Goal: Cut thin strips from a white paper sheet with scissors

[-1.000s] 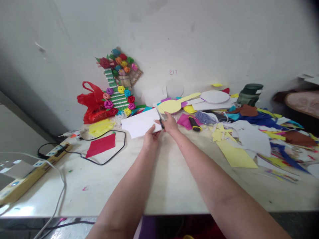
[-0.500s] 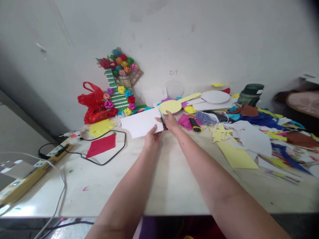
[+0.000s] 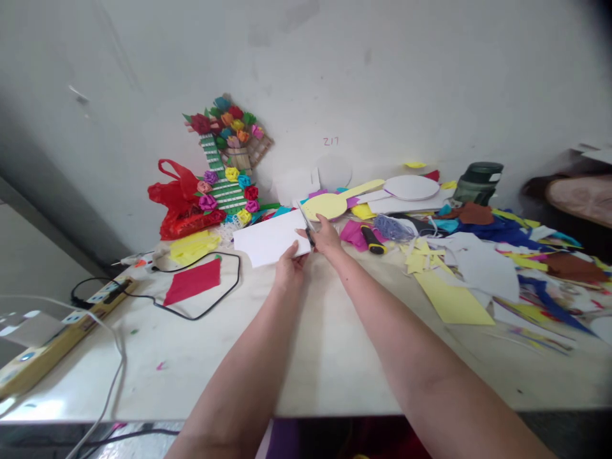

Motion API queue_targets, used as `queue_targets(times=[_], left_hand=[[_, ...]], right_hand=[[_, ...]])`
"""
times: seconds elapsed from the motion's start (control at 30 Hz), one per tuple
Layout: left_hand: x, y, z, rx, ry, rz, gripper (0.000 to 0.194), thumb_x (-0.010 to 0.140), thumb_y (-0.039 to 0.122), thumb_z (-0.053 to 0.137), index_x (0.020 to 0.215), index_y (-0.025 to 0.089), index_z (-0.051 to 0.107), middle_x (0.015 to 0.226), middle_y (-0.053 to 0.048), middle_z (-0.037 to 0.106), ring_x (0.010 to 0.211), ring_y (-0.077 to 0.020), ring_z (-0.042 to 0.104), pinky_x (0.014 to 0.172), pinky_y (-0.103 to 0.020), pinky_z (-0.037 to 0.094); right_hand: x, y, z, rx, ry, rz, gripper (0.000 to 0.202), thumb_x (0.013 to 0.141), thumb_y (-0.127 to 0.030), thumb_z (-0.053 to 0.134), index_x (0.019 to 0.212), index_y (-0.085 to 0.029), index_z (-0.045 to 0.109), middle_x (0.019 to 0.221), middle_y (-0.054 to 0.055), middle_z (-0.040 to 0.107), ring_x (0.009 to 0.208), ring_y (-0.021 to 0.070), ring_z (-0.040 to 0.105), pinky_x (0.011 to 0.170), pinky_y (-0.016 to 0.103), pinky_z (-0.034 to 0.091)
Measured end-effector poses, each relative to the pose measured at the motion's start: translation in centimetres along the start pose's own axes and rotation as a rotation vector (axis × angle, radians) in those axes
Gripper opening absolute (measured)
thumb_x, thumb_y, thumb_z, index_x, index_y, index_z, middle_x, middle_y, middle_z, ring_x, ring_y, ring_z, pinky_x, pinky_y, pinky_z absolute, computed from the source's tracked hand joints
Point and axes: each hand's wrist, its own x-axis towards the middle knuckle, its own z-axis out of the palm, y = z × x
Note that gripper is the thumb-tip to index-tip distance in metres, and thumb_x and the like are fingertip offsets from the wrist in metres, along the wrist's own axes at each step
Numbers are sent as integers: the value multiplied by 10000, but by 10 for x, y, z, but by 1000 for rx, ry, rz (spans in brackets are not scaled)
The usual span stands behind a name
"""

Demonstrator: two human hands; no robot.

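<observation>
A white sheet of paper [image 3: 268, 237] is held above the table by my left hand [image 3: 289, 264], which pinches it near its lower right corner. My right hand [image 3: 326, 237] grips dark-handled scissors [image 3: 310, 236] at the sheet's right edge. The scissor blades point up and away, toward a yellow paddle-shaped piece [image 3: 325, 206] lying behind. Just right of my right hand are a magenta scrap [image 3: 352, 236] and a black-and-yellow tool [image 3: 373, 240].
Paper flowers on a green stand [image 3: 229, 191] and a red bag [image 3: 174, 201] are at the back left. A power strip [image 3: 62, 341], a black cord and a red piece [image 3: 194, 281] lie left. Scraps [image 3: 488, 264] and a dark bottle [image 3: 478, 183] are right.
The scissor blades look more spread apart than before. The sheet and both hands have shifted only very slightly.
</observation>
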Motion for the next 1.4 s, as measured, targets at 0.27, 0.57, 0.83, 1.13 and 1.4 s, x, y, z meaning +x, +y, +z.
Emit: queue_targets(times=[0.27, 0.57, 0.83, 1.13, 1.4], left_hand=[[4, -1, -2, 18, 0, 11, 242, 657, 48, 604, 876, 151, 603, 930, -55, 658, 776, -186, 635, 639, -251, 531], [2, -4, -2, 38, -19, 43, 296, 650, 40, 612, 914, 173, 600, 1004, -39, 642, 828, -187, 629, 642, -242, 529], [0, -3, 0, 34, 2, 40, 281, 670, 30, 589, 910, 177, 595, 1004, -42, 642, 892, -203, 614, 699, -269, 525], [2, -4, -2, 35, 0, 42, 287, 661, 28, 598, 908, 174, 596, 1028, -45, 634, 880, -200, 618, 686, -258, 528], [1, -3, 0, 24, 3, 52, 290, 657, 18, 591, 901, 175, 595, 1038, -42, 630, 886, -200, 616, 691, -257, 529]], right_hand=[[1, 1, 1, -3, -5, 4, 833, 580, -582, 609, 1283, -199, 375, 1171, 114, 544, 1056, 258, 517, 855, 368, 399], [9, 11, 0, 121, -97, 5, 870, 602, -577, 598, 1321, -184, 309, 1281, 120, 452, 1157, 240, 442, 926, 360, 358], [9, 6, -5, 164, -239, 53, 955, 612, -613, 569, 1371, -160, 206, 1275, 148, 448, 1003, 231, 552, 811, 329, 452], [6, 1, -12, 165, -291, 44, 894, 640, -559, 586, 1366, -179, 228, 1294, 142, 429, 965, 216, 561, 738, 296, 473], [10, 4, -9, 54, -229, -1, 838, 629, -588, 581, 1313, -163, 345, 1273, 138, 460, 1124, 257, 473, 880, 328, 401]])
